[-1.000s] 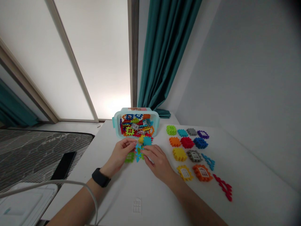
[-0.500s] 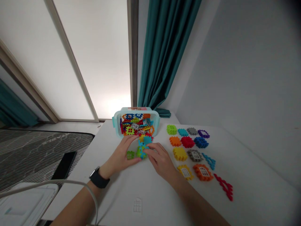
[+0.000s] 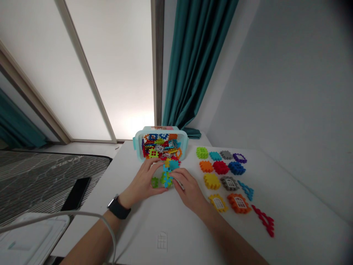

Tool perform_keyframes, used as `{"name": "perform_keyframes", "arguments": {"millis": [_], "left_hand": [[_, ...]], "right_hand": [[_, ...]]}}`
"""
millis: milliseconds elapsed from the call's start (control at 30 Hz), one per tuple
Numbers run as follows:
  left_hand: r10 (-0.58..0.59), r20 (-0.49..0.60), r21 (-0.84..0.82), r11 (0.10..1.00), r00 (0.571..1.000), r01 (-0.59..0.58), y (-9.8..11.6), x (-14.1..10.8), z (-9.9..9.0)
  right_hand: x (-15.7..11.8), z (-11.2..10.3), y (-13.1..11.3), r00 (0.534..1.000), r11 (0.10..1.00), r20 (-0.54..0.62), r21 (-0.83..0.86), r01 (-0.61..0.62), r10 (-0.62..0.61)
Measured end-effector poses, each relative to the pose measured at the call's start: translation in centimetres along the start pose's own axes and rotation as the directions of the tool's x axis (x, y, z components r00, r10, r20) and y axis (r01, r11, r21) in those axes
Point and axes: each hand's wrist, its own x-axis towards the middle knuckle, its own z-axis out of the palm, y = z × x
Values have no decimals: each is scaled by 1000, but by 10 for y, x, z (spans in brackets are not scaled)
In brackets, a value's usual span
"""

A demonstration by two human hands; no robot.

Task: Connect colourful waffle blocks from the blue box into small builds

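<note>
Several interlocking plastic building pieces (image 3: pixel 167 170) in blue, green and yellow are joined into a small structure in front of the bin. My left hand (image 3: pixel 141 180) curves round its left side, thumb at the near end and fingers at the far end. From the right, my right hand (image 3: pixel 190 189) pinches the blue and green edge with thumb and fingers; the fingers hide part of it. A green piece (image 3: pixel 154 182) shows within the curve of my left hand, and I cannot tell whether it is joined to the rest.
A pale turquoise bin (image 3: pixel 135 144) full of mixed pieces lies behind my hands. Stacks sorted by colour, such as the red stack (image 3: pixel 221 167), stand on the right. A white window insert (image 3: pixel 162 241) lies near the front. A white cable (image 3: pixel 91 214) crosses my left forearm.
The view has shifted slightly. Both hands keep their places round the joined pieces, with only small finger movements.
</note>
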Motion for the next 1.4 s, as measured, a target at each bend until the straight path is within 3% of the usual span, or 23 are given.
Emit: {"name": "perform_keyframes", "arguments": {"millis": [200,667,833,967,1067,1167,1267,1400], "left_hand": [[-17,4,-21,1000,1000,17,-4,-2,-3],[6,52,-47,999,999,-3,-7,-3,-1],[-22,65,-220,975,998,36,-5,-4,6],[-84,147,-465,873,986,144,8,-2,15],[-148,197,-540,808,969,234,15,0,20],[-220,127,-466,848,967,254,14,0,19],[-113,-12,-251,962,994,106,6,-2,16],[27,-24,-24,999,999,-28,-3,-4,14]], "right_hand": [[4,-8,5,999,998,-11,41,-38,39],[4,-13,6,998,998,47,-45,41,-39],[3,-11,4,998,997,-14,-46,61,-61],[2,-10,2,994,999,-94,-26,48,-50],[3,-8,-3,988,997,-138,41,-59,64],[6,-4,-6,961,958,-108,161,-236,255],[9,0,-5,891,855,-46,307,-417,451],[8,3,-2,802,719,16,433,-544,597]]}}
